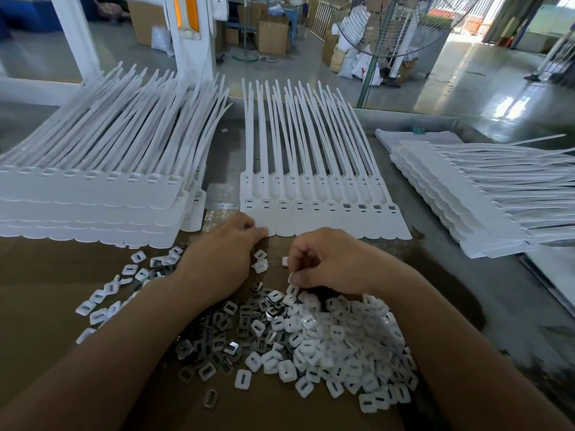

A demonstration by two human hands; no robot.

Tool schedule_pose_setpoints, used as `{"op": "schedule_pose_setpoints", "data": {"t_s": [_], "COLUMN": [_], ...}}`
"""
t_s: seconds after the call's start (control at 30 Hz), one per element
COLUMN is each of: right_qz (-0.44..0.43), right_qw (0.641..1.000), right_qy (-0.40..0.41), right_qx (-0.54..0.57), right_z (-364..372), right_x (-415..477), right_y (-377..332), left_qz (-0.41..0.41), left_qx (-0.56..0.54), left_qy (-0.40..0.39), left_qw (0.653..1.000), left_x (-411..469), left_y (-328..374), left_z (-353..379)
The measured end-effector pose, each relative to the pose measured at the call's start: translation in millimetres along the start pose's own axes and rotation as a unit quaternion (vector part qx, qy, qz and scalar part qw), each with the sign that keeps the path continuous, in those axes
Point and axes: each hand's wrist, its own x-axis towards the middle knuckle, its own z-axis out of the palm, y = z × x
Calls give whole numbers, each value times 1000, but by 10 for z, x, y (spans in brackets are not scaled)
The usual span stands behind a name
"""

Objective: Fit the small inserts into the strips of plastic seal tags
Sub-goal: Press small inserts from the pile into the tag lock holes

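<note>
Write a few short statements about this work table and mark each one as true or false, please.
1. The left hand touches the near edge of the middle strip. True.
2. The pile of inserts lies in a tray. False: it lies loose on the brown surface.
3. More strips are stacked on both sides of the middle strip. True: the left stack and the right stack.
4. The right hand lies flat and open on the table. False: its fingers are curled above the pile and seem to pinch a small insert.
5. The tails of the middle strip point toward the person. False: they point away.
</note>
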Motion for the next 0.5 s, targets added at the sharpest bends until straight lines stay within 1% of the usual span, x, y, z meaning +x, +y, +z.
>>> {"op": "schedule_pose_setpoints", "data": {"t_s": [0.13, 0.27, 0.37, 0.5], "right_qz": [13, 25, 45, 61], "right_qw": [998, 996, 991, 982], "right_qy": [2, 33, 85, 170], "right_qx": [56, 82, 96, 52], "right_z": [-82, -164, -234, -372], "right_x": [-11, -25, -5, 120], "right_y": [62, 145, 227, 405], "left_qz": [1, 2, 0, 2], "left_qx": [-2, 2, 0, 2], "left_qy": [6, 9, 8, 10], "left_qw": [1000, 1000, 1000, 1000], "left_x": [5, 16, 9, 14], "left_y": [7, 2, 4, 8], "left_z": [8, 11, 15, 16]}}
